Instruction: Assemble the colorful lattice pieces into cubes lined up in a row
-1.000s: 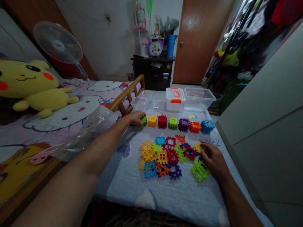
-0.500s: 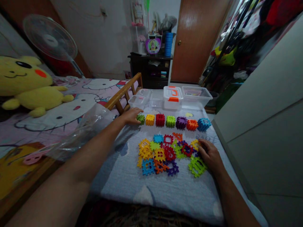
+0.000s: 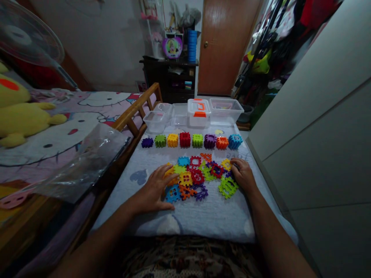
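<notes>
My left hand [image 3: 153, 189] is spread open over the left side of a loose pile of toothed plastic building tiles. Its fingertips reach over a yellow tile [image 3: 186, 178] group, and a blue window tile [image 3: 173, 193] lies by the palm. My right hand [image 3: 244, 175] rests at the pile's right edge, its fingers loosely bent and apart from the thumb, beside a small yellow tile [image 3: 226, 165]. Near it lies a lime-green tile [image 3: 228, 187]. Behind the pile runs a row of stacked tiles sorted by colour, from a dark purple stack [image 3: 147, 143] to a blue stack [image 3: 235, 141].
Clear plastic boxes stand at the table's far end, among them a lidded box [image 3: 198, 114] with orange latches. A wooden bed rail [image 3: 139, 106] and a clear plastic bag [image 3: 87, 162] lie to the left. A pale cabinet [image 3: 313, 139] borders the right side.
My left hand has left the far row and come back over the pile, uncovering the dark purple stack at the row's left end. My right hand stays by the yellow tile. The view shifted.
</notes>
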Motion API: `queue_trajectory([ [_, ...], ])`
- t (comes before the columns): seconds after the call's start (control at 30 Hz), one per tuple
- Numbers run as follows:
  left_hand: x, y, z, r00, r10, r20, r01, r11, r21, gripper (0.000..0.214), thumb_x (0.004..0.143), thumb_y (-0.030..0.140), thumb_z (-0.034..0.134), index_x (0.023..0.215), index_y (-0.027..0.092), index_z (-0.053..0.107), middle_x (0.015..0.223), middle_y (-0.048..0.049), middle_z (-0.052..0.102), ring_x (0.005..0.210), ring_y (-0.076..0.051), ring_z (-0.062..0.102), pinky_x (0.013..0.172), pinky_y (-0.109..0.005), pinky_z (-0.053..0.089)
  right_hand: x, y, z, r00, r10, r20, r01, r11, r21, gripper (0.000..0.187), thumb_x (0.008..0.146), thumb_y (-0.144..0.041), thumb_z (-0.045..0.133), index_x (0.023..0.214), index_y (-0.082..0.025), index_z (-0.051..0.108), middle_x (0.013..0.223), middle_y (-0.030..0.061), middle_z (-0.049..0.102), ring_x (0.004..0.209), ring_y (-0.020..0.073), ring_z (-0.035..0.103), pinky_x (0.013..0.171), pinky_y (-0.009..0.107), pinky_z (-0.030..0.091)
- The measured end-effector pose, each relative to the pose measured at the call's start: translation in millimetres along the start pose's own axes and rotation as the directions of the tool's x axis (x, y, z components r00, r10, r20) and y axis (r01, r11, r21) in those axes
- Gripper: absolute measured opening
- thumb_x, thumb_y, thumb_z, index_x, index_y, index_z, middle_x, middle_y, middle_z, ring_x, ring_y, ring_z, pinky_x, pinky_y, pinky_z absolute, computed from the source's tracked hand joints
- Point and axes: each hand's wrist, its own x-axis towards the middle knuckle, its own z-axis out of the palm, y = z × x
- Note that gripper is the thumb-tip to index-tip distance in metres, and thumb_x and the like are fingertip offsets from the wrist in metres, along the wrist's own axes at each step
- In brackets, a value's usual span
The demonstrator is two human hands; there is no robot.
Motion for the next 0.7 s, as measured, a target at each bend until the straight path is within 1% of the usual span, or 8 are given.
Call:
queue_trajectory([
  [0.07,-4.5,8.0,14.3,1.0,-0.018,-0.007,0.018,0.999,0.028,0.1,0.063,0.067,0.081,0.149,0.029,0.044,0.161,-0.0163,0.028,0.148,-0.044,0.024,0.116,-0.064,0.029,0.2,-0.5,-0.5,1.0,-0.008,0.011,0.008,1.0,-0.007,0.023,0.085,-0.031,0.051,0.094,-0.02,0.07,0.112,0.0123,0.072,0.108,0.0285,0.062,0.101,0.049,0.044],
  [0.17,-2.1,13.4,26.3,0.995,-0.065,-0.07,0.069,0.996,0.056,0.082,0.072,0.054,0.079,0.144,0.027,0.05,0.159,-0.0164,0.033,0.147,-0.043,0.028,0.116,-0.064,0.03,0.3,-1.7,-2.1,1.0,0.008,0.006,-0.008,1.0,0.0,0.025,0.084,-0.033,0.053,0.097,-0.02,0.07,0.111,0.0127,0.072,0.107,0.0289,0.062,0.1,0.049,0.045],
  [0.27,4.0,13.6,28.5,0.986,-0.092,-0.137,0.099,0.994,0.044,0.064,0.078,0.042,0.075,0.137,0.025,0.056,0.153,-0.0156,0.043,0.142,-0.038,0.038,0.116,-0.059,0.035,-0.6,-2.9,-3.7,0.999,0.043,0.006,-0.044,0.999,0.026,0.027,0.084,-0.037,0.055,0.099,-0.021,0.07,0.109,0.0115,0.072,0.106,0.0288,0.062,0.098,0.048,0.046],
  [0.47,9.1,8.3,28.1,0.961,-0.116,-0.251,0.116,0.993,-0.016,0.036,0.088,0.034,0.064,0.123,0.025,0.065,0.14,-0.0121,0.057,0.131,-0.031,0.051,0.111,-0.053,0.042,-1.5,-3.4,-1.8,1.0,0.021,0.01,-0.021,0.999,0.027,0.027,0.082,-0.038,0.055,0.097,-0.021,0.07,0.107,0.0113,0.073,0.103,0.0292,0.063,0.098,0.05,0.047],
  [0.53,7.7,6.2,30.0,0.948,-0.144,-0.283,0.143,0.989,-0.025,0.034,0.089,0.032,0.061,0.123,0.025,0.065,0.137,-0.0113,0.059,0.13,-0.03,0.052,0.112,-0.056,0.039,-0.8,-3.6,-1.9,1.0,0.016,0.018,-0.016,1.0,0.016,0.028,0.082,-0.039,0.054,0.098,-0.022,0.07,0.108,0.0115,0.073,0.104,0.0296,0.063,0.099,0.051,0.046],
  [0.6,5.3,4.8,31.9,0.933,-0.181,-0.311,0.182,0.983,-0.025,0.032,0.09,0.031,0.06,0.122,0.026,0.065,0.134,-0.0104,0.061,0.129,-0.03,0.053,0.115,-0.062,0.031,-1.1,-4.7,-5.1,0.999,0.01,0.044,-0.01,1.0,0.004,0.031,0.083,-0.04,0.054,0.102,-0.021,0.069,0.112,0.0129,0.071,0.108,0.0306,0.062,0.1,0.052,0.045],
  [0.67,2.8,4.2,32.9,0.918,-0.208,-0.337,0.21,0.977,-0.031,0.03,0.091,0.033,0.06,0.12,0.027,0.065,0.133,-0.0097,0.062,0.129,-0.03,0.053,0.116,-0.066,0.024,-4.1,-7.8,-12.1,0.996,-0.019,0.087,0.021,1.0,-0.02,0.035,0.084,-0.042,0.056,0.108,-0.02,0.069,0.12,0.0147,0.068,0.114,0.032,0.059,0.103,0.053,0.043],
  [0.7,1.7,4.2,32.8,0.913,-0.21,-0.35,0.211,0.977,-0.038,0.029,0.091,0.034,0.06,0.119,0.027,0.066,0.133,-0.0096,0.062,0.129,-0.03,0.053,0.117,-0.065,0.023,-7.0,-10.4,-17.1,0.992,-0.044,0.116,0.049,0.998,-0.037,0.037,0.084,-0.043,0.058,0.111,-0.02,0.069,0.124,0.0151,0.066,0.118,0.0326,0.057,0.104,0.053,0.042],
])
